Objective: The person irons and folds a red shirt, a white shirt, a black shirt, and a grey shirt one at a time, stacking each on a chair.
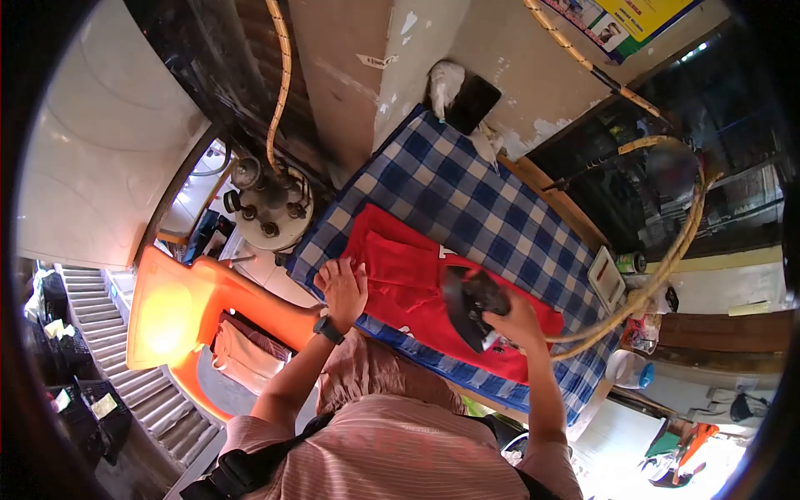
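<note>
A red garment (400, 267) lies folded over on a table covered with a blue and white checked cloth (492, 208). My left hand (340, 290), with a dark watch at the wrist, rests at the garment's left edge, its fingers apart and nothing held in them. Toward the garment's right part, my right hand (515, 321) grips a black iron (473, 307). The iron is over the red cloth, slightly blurred, and its underside is hidden. A tan hose (667, 271) runs from near my right hand up to the right.
An orange chair (250, 287) with folded clothes (246, 354) stands at the left. Behind it is a round metal boiler (271, 212) with knobs and a hose. A white iron rest (606, 279) and a plastic tub (627, 368) are at the right.
</note>
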`<control>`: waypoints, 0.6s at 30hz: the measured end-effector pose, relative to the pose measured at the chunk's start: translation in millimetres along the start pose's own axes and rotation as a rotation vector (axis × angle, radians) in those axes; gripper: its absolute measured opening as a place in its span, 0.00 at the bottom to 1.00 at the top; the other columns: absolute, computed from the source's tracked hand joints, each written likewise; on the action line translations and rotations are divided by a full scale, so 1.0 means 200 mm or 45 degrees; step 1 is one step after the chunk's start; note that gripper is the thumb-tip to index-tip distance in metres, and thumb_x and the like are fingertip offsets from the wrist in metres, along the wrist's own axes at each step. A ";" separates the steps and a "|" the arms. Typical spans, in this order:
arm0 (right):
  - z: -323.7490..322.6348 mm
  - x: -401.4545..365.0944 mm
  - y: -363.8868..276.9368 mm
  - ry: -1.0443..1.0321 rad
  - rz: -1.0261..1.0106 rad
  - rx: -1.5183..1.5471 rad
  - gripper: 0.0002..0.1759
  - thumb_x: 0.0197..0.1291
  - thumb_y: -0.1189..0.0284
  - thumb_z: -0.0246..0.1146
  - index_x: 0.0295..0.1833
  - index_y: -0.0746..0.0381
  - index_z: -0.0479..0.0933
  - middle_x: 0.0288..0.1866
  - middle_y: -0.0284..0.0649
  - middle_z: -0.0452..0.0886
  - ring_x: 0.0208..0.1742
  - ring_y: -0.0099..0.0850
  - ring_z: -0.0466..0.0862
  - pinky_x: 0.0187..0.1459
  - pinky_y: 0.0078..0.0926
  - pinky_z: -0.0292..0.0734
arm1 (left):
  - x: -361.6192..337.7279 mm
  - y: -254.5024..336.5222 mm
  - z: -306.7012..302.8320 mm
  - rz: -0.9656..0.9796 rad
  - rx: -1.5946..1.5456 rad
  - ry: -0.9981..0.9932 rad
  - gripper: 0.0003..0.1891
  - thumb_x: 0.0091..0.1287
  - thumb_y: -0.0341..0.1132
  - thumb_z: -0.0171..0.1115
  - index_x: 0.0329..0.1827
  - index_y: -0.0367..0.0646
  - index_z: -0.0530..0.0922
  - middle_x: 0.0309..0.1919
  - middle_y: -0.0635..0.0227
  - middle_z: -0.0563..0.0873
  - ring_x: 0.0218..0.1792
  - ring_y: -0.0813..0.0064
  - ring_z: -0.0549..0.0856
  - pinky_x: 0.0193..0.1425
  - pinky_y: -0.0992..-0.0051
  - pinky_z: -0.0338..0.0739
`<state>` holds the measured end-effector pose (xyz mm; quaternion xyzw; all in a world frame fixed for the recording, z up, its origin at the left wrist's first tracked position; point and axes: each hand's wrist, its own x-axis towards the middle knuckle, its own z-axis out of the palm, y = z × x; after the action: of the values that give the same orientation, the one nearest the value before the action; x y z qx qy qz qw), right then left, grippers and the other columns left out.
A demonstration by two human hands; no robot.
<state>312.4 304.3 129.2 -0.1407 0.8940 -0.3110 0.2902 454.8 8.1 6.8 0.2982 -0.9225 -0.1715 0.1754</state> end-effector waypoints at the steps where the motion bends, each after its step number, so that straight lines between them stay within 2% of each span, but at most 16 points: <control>1: 0.07 0.05 -0.13 -0.017 -0.081 -0.068 0.35 0.43 0.61 0.68 0.61 0.60 0.75 0.44 0.52 0.85 0.46 0.46 0.86 0.50 0.40 0.79 | -0.01 -0.03 -0.01 -0.039 0.035 -0.037 0.14 0.68 0.45 0.56 0.44 0.44 0.76 0.41 0.57 0.76 0.48 0.55 0.73 0.53 0.57 0.64; 3: 0.21 0.17 -0.31 -0.121 -0.244 -0.240 0.37 0.43 0.57 0.68 0.63 0.58 0.74 0.47 0.55 0.83 0.50 0.51 0.84 0.53 0.44 0.79 | -0.03 -0.07 -0.01 -0.058 0.062 -0.078 0.13 0.68 0.45 0.57 0.42 0.45 0.76 0.41 0.55 0.75 0.48 0.53 0.73 0.51 0.56 0.64; 5: 0.42 0.35 -0.40 -0.162 -0.358 -0.435 0.38 0.43 0.56 0.67 0.63 0.58 0.74 0.46 0.56 0.83 0.48 0.52 0.83 0.52 0.45 0.79 | -0.07 -0.13 0.05 -0.124 -0.043 -0.069 0.11 0.68 0.44 0.58 0.42 0.46 0.76 0.41 0.55 0.75 0.48 0.52 0.73 0.50 0.56 0.64; 7: 0.46 0.47 -0.55 -0.242 -0.408 -0.366 0.32 0.44 0.56 0.66 0.57 0.59 0.79 0.42 0.55 0.84 0.46 0.52 0.84 0.50 0.45 0.80 | -0.09 -0.15 0.06 -0.123 -0.070 0.006 0.10 0.68 0.44 0.59 0.42 0.47 0.77 0.40 0.55 0.74 0.47 0.52 0.73 0.49 0.56 0.64; 8: 0.49 0.54 -0.58 -0.252 -0.411 -0.368 0.32 0.44 0.56 0.66 0.57 0.59 0.79 0.42 0.55 0.84 0.46 0.52 0.84 0.50 0.45 0.80 | -0.10 -0.16 0.07 -0.118 -0.100 0.077 0.10 0.68 0.44 0.59 0.42 0.48 0.77 0.39 0.55 0.74 0.45 0.52 0.73 0.49 0.55 0.63; 10: 0.54 0.67 -0.62 -0.097 -0.316 -0.438 0.25 0.44 0.57 0.66 0.47 0.60 0.83 0.38 0.53 0.85 0.44 0.51 0.85 0.47 0.45 0.80 | -0.12 -0.19 0.10 -0.076 -0.122 0.113 0.09 0.67 0.43 0.60 0.42 0.49 0.77 0.40 0.55 0.74 0.46 0.52 0.73 0.50 0.55 0.63; 11: 0.52 0.71 -0.64 -0.108 -0.326 -0.444 0.25 0.44 0.57 0.66 0.47 0.60 0.83 0.38 0.53 0.85 0.44 0.51 0.85 0.47 0.45 0.80 | -0.13 -0.21 0.10 -0.026 -0.145 0.152 0.09 0.66 0.42 0.62 0.42 0.49 0.77 0.40 0.55 0.75 0.47 0.52 0.73 0.50 0.56 0.63; 13: 0.47 0.76 -0.65 -0.205 -0.325 -0.362 0.21 0.43 0.56 0.66 0.39 0.61 0.85 0.36 0.53 0.85 0.42 0.50 0.85 0.46 0.44 0.81 | -0.14 -0.23 0.09 -0.065 -0.160 0.156 0.10 0.65 0.41 0.64 0.43 0.48 0.77 0.41 0.56 0.76 0.49 0.53 0.73 0.54 0.55 0.62; 15: 0.49 0.73 -0.63 -0.283 -0.284 -0.370 0.22 0.42 0.56 0.67 0.39 0.60 0.84 0.36 0.53 0.85 0.42 0.49 0.86 0.46 0.44 0.80 | -0.13 -0.26 0.05 -0.154 -0.280 0.228 0.11 0.64 0.42 0.65 0.41 0.46 0.78 0.41 0.58 0.76 0.49 0.52 0.72 0.55 0.54 0.63; 16: 0.51 0.69 -0.60 -0.294 -0.349 -0.381 0.21 0.42 0.56 0.67 0.39 0.60 0.84 0.36 0.53 0.85 0.42 0.50 0.85 0.46 0.44 0.80 | -0.15 -0.27 0.02 -0.203 -0.333 0.334 0.11 0.64 0.38 0.67 0.42 0.43 0.77 0.41 0.60 0.75 0.44 0.58 0.74 0.51 0.61 0.69; 17: 0.53 0.62 -0.59 -0.303 -0.412 -0.391 0.21 0.42 0.56 0.67 0.38 0.61 0.84 0.35 0.53 0.85 0.41 0.50 0.85 0.46 0.45 0.80 | -0.17 -0.29 0.02 -0.210 -0.336 0.330 0.11 0.64 0.38 0.67 0.42 0.43 0.77 0.41 0.60 0.75 0.44 0.58 0.74 0.51 0.61 0.69; 18: 0.59 0.55 -0.59 -0.308 -0.397 -0.376 0.21 0.43 0.57 0.66 0.37 0.63 0.84 0.35 0.54 0.85 0.41 0.51 0.85 0.46 0.46 0.80 | -0.20 -0.33 0.02 -0.332 -0.580 0.221 0.11 0.64 0.37 0.67 0.42 0.42 0.77 0.40 0.60 0.76 0.40 0.62 0.76 0.46 0.66 0.71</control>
<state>305.9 110.3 81.8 -0.3540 0.8561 -0.1989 0.3198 514.9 -17.3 -33.6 0.3807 -0.7954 -0.3696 0.2930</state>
